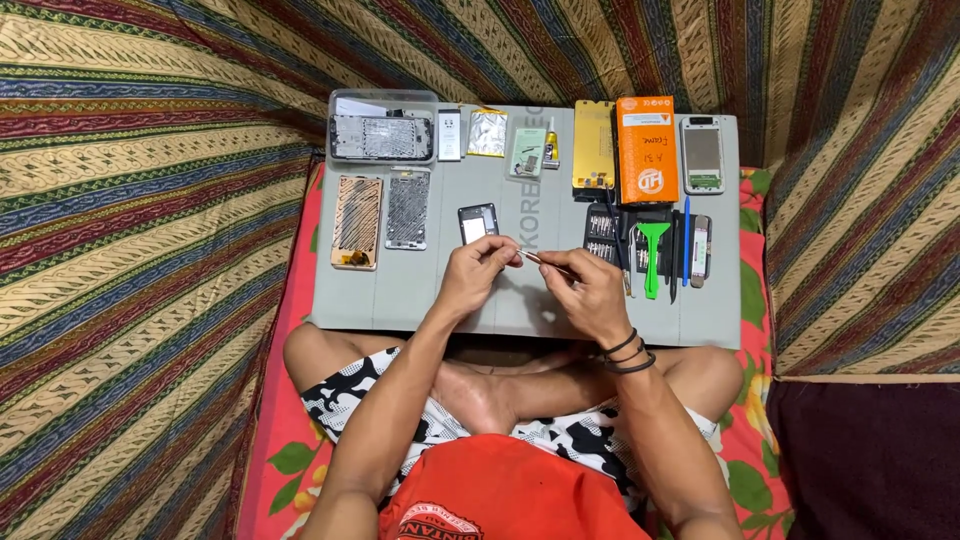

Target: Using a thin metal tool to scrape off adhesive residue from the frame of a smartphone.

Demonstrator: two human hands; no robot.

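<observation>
My left hand [476, 270] is pinched shut on a tiny part, too small to identify, just below a small black-framed phone piece [477, 222] on the grey work mat [400, 290]. My right hand [590, 292] grips metal tweezers [545, 262] whose tip points left and meets the left fingertips. Both hands hover over the mat's front middle, above my crossed legs.
On the mat lie phone frames and back panels [383, 137] at the left, a copper-coloured panel [357, 221], a yellow panel [593, 144], an orange box [646, 148], a white phone [702, 154], a screwdriver bit set [602, 232] and a green pry tool [652, 255]. Striped cloth surrounds everything.
</observation>
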